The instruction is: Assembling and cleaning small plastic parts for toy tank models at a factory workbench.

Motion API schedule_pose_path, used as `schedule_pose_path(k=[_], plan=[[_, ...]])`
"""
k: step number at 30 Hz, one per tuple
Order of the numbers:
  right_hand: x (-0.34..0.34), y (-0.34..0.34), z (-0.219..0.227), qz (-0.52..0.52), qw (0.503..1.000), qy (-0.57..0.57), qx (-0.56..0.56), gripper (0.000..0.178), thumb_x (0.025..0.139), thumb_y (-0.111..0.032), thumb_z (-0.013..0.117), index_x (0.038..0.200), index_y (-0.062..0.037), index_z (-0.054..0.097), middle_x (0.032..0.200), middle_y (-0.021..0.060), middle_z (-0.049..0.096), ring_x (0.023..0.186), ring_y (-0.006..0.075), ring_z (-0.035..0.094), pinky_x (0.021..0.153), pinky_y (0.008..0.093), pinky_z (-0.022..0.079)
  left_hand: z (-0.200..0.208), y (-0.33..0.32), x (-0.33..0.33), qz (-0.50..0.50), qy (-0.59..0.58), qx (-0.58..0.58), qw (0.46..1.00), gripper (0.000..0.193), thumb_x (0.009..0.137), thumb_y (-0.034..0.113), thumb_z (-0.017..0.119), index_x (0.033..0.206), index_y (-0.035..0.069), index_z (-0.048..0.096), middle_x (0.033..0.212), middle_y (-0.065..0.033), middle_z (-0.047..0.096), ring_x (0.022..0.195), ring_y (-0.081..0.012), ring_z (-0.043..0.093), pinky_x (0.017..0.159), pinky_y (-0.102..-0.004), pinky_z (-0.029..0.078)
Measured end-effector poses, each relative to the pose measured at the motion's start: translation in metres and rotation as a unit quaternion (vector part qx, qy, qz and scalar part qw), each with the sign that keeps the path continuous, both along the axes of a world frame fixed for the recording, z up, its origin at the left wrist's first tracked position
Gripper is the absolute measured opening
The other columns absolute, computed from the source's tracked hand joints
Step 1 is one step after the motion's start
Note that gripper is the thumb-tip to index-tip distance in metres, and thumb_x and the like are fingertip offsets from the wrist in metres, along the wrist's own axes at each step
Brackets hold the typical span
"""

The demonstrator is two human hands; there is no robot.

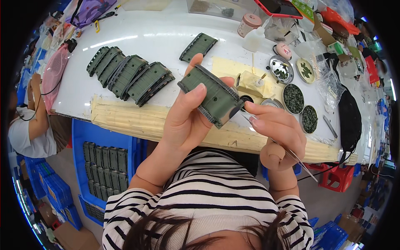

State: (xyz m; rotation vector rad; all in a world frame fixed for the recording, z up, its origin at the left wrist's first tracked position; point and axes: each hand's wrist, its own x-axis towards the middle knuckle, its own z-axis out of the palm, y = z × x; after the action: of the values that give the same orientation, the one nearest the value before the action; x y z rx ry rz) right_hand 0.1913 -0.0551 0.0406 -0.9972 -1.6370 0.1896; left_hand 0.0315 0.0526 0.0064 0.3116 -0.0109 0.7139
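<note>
My left hand (181,118) is closed round a dark green, curved plastic part (210,93) with ridged long edges and a small hole. Its near right end carries darker, camouflage-like patches. In my right hand (281,129) are thin metal tweezers (300,162), pinched between the fingers with their rear legs sticking out below the palm. The fingertips and the tweezers' front end meet the part's right corner; what the tips hold, if anything, is too small to make out. Above the held part lies a similar loose green part (198,46) on the table.
Several matching parts (129,77) lie stacked at left. To the right stand round tins of small dark green pieces (293,99), a metal dish (281,68) and a yellow-wrapped block (254,83). A blue crate (79,154) of parts sits below the table; a person (31,121) is at far left.
</note>
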Motion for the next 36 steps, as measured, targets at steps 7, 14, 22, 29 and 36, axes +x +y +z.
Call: schedule_pose_path(k=[7, 14, 22, 29, 36], plan=[[-0.001, 0.0, -0.001, -0.018, 0.999, -0.046, 0.005, 0.037, 0.081, -0.024, 0.07, 0.108, 0.0006, 0.064, 0.097, 0.0132, 0.066, 0.097, 0.0334, 0.066, 0.079, 0.0363, 0.055, 0.005, -0.001, 0.003, 0.048, 0.072, 0.022, 0.996, 0.068, 0.089, 0.009, 0.057, 0.145, 0.023, 0.022, 0.122, -0.023, 0.056, 0.108, -0.0271, 0.061, 0.088, -0.0394, 0.055], [-0.003, 0.001, 0.002, -0.04, 0.997, -0.067, 0.015, 0.037, 0.074, -0.017, 0.073, 0.106, 0.0, 0.065, 0.096, 0.0116, 0.066, 0.096, 0.0318, 0.066, 0.078, 0.0354, 0.055, 0.003, 0.001, 0.003, 0.037, 0.072, 0.044, 0.996, 0.069, 0.089, 0.01, 0.057, 0.145, 0.022, 0.02, 0.121, -0.0231, 0.056, 0.105, -0.0271, 0.063, 0.083, -0.0385, 0.058], [-0.003, 0.001, 0.004, -0.045, 0.996, -0.075, 0.007, 0.035, 0.07, -0.013, 0.073, 0.103, -0.0016, 0.068, 0.094, 0.0111, 0.066, 0.094, 0.0301, 0.067, 0.077, 0.035, 0.055, 0.003, 0.0, 0.002, 0.035, 0.07, 0.037, 0.996, 0.068, 0.089, 0.01, 0.056, 0.146, 0.021, 0.02, 0.12, -0.0233, 0.057, 0.107, -0.0273, 0.062, 0.086, -0.0382, 0.057], [-0.001, 0.004, 0.007, -0.024, 0.998, -0.064, 0.005, 0.032, 0.07, -0.015, 0.073, 0.1, -0.0034, 0.069, 0.091, 0.0099, 0.067, 0.092, 0.0291, 0.067, 0.076, 0.0345, 0.055, -0.001, 0.0, 0.001, 0.013, 0.049, 0.014, 0.999, 0.065, 0.09, 0.01, 0.056, 0.145, 0.021, 0.022, 0.119, -0.0221, 0.058, 0.109, -0.0255, 0.061, 0.091, -0.0389, 0.054], [-0.001, 0.004, 0.005, -0.031, 0.996, -0.077, 0.012, 0.027, 0.076, -0.02, 0.068, 0.097, -0.0025, 0.069, 0.088, 0.0109, 0.067, 0.089, 0.0298, 0.068, 0.072, 0.0349, 0.055, -0.003, -0.001, 0.0, -0.001, 0.049, 0.01, 0.999, 0.064, 0.091, 0.01, 0.056, 0.145, 0.021, 0.023, 0.119, -0.0206, 0.058, 0.112, -0.0246, 0.059, 0.094, -0.0397, 0.052]])
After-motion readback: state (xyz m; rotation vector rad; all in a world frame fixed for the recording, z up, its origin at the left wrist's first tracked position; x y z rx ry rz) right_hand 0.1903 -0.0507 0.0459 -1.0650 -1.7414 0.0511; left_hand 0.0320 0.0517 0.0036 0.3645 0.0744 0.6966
